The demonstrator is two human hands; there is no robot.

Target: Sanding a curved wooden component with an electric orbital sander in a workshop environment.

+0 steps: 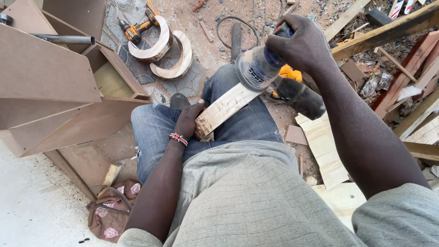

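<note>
the left hand (187, 121) clamps the near end of a pale curved wooden strip (222, 109) against the denim-clad thigh, steadying it. the right hand (299, 45), fingers wrapped shut, presses a grey-blue handheld power tool (258, 68) onto its far end. farther left on the floor lie two curved wooden pieces (169, 52) beside an orange-black drill (135, 28).

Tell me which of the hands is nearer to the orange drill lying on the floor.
Left. The left hand grips the near end of the wood strip, below the drill. The right hand holds the sander, farther off to the drill's right.
</note>
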